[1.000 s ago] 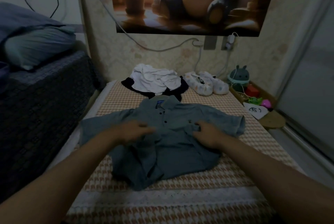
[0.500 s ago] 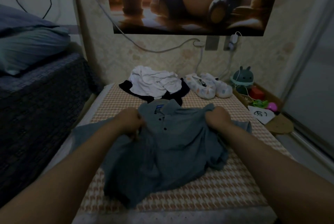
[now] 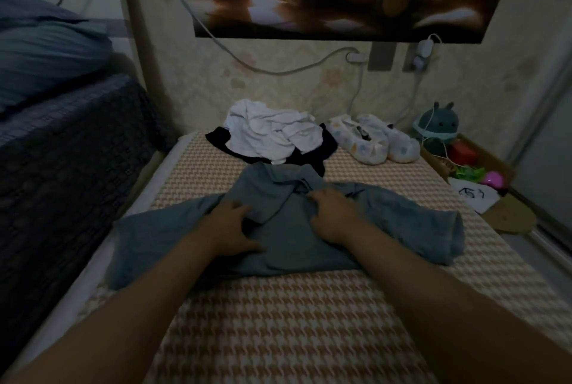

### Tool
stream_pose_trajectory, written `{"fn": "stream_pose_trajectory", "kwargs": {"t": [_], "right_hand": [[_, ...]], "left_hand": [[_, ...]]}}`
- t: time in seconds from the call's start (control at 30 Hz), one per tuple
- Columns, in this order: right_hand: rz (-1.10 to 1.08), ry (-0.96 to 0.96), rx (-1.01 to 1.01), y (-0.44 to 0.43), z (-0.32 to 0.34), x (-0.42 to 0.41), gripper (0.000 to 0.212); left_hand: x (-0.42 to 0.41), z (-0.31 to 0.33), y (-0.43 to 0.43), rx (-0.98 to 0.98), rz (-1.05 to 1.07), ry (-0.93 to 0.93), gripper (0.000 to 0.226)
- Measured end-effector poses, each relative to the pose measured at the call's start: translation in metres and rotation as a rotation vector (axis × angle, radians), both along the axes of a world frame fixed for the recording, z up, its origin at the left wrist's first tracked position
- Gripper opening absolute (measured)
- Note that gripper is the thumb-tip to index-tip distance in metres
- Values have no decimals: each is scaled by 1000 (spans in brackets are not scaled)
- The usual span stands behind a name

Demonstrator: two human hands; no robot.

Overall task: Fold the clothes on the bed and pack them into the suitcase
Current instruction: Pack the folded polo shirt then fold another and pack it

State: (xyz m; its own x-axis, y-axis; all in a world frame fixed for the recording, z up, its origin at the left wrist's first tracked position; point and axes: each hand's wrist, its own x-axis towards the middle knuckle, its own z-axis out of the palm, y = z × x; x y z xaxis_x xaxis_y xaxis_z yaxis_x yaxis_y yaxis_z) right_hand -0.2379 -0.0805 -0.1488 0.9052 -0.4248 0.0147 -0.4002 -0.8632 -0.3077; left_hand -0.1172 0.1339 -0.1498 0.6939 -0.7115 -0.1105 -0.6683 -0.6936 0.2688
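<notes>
Shirt [image 3: 288, 241]: grey-blue and collared, spread across the bed [image 3: 278, 321], collar away from the person, sleeves out to both sides, rumpled in the middle, not yet folded.
Left grip [image 3: 230, 229]: lies on the shirt left of its middle, fingers straight and spread, pressing the cloth and grasping nothing.
Right grip [image 3: 335, 213]: on the shirt just below its collar, fingers bent onto the cloth; I cannot tell whether it pinches a fold.
Beyond the shirt: a white garment [image 3: 269, 133] crumpled on top of a black garment [image 3: 309, 160], right at the shirt's collar, both unfolded.
Beyond the shirt, rightward: pale slippers [image 3: 371, 142].
Suitcase: not in view.
Progress: early, by my judgement. The shirt looks to be at the smoothing stage, nothing is folded or packed, and three garments remain.
</notes>
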Motion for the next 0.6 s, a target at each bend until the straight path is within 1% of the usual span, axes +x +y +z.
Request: {"fn": "stream_pose_trajectory", "kwargs": {"t": [0.03,0.1,0.13,0.2,0.23,0.3,0.33,0.37,0.43,0.47,0.5,0.53,0.6], "right_hand": [[21,26,15,6,-1,2,56],[43,19,-5,13,-5,4,52],[65,21,-23,15,-7,3,50],[104,51,5,18,-8,-1,46],[112,67,33,20,-7,-4,47],[115,93,35,21,-4,-14,47],[106,85,16,18,-5,-20,46],[82,79,-22,17,-4,-27,45],[19,32,-121,9,-1,-40,46],[-11,17,-164,4,-1,-47,45],[-72,44,-194,0,4,-53,45],[-139,97,-217,-7,4,-57,44],[-264,218,-200,-16,8,-65,44]], "left_hand": [[3,-5,6,-20,-12,-30,88],[6,-6,14,-59,-28,-103,55],[7,-5,17,-69,-10,-141,44],[11,-3,25,-93,71,-173,38],[15,-1,31,-139,129,-179,33],[28,4,46,-299,278,-252,21],[34,7,52,-341,348,-303,20],[34,11,58,-326,406,-332,24],[23,22,58,-201,454,-334,41],[14,27,51,-135,392,-335,49],[4,30,39,-112,278,-330,54],[-5,30,25,-132,144,-289,53],[-30,33,-8,-140,-89,-146,37]]}}
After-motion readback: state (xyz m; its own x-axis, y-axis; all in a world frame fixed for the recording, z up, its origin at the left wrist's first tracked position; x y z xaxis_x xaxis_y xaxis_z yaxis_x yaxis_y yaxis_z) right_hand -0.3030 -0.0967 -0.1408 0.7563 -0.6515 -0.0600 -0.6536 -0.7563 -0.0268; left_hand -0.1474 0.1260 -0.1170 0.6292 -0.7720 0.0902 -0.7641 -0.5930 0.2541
